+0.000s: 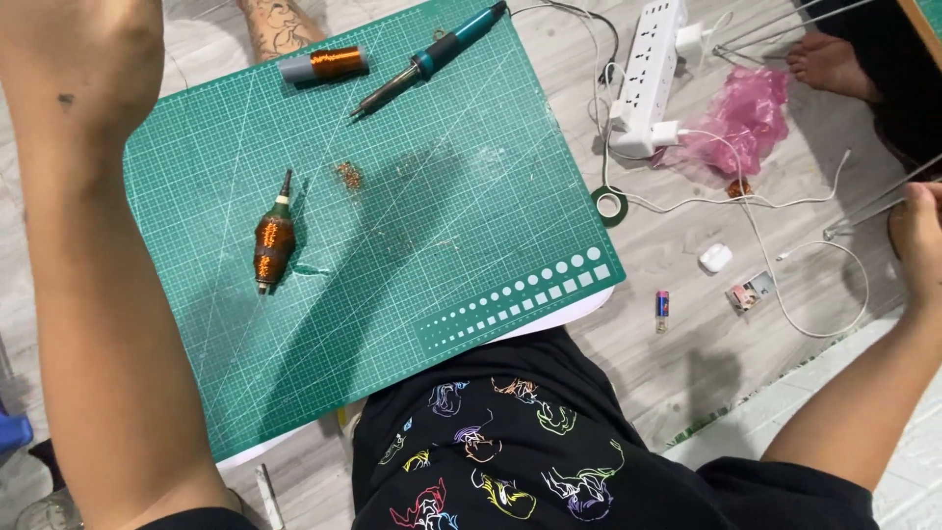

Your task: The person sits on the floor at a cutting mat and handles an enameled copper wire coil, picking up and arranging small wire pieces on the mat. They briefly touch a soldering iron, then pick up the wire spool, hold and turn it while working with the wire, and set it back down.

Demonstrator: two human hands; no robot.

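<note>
You have one view only, from the camera on your head, looking steeply down over your chest and lap at the green cutting mat [412, 196] on the floor in front of you. It sits close enough that your two forearms frame the picture at either edge, with the mat filling the middle and left. The grey floor with the white power strip [650, 74] runs off to the upper right.

I see a green cutting mat [412, 226] carrying a copper-wound coil [274, 245], wire spool [324, 65] and soldering iron [432, 57]; the floor [677, 363] holds a power strip [652, 74], nearer my right fingers [908, 201].
</note>
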